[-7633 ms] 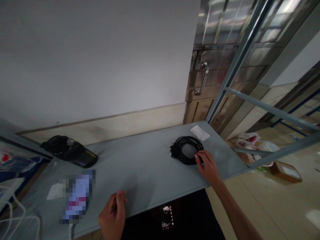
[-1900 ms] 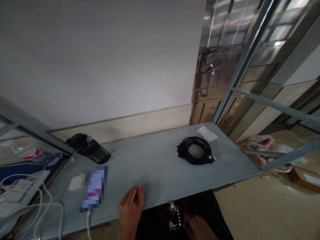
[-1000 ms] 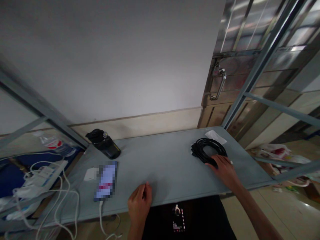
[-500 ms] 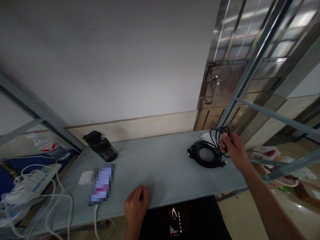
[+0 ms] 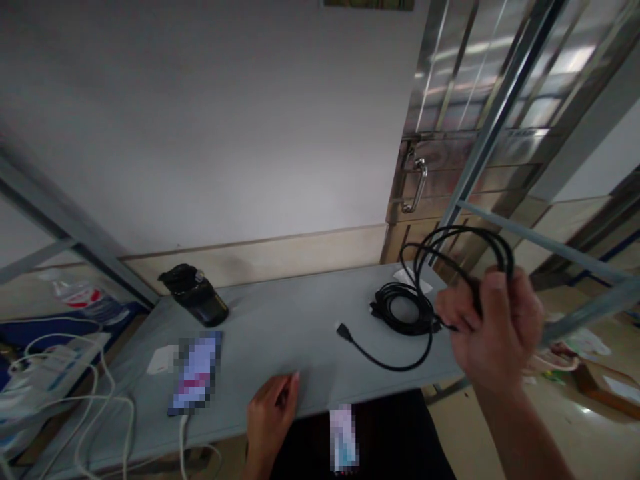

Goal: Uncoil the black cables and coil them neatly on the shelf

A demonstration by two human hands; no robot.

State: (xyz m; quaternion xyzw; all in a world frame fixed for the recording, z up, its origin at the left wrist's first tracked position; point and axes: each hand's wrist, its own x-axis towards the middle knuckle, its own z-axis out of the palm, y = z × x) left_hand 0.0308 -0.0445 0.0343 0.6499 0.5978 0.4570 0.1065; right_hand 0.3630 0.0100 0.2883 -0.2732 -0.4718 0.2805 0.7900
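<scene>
Right hand (image 5: 493, 337): fingers (image 5: 493, 293) closed around several loops of the black cable (image 5: 450, 243), raised above the table's right end. The rest of the coil (image 5: 400, 310) lies on the grey table (image 5: 300, 313), near a white slip (image 5: 407, 275). One tail runs leftward on the surface and ends in the plug (image 5: 343, 330).

Left hand (image 5: 273, 413): fingers curled loosely on the near table edge, nothing visibly in it.

Step, by my read: uncoiling, partway. Next pull needs the loops paid off one at a time, or the coil drags and knots. Phone (image 5: 195, 373) and black bottle (image 5: 195, 297) sit well apart, far left.
</scene>
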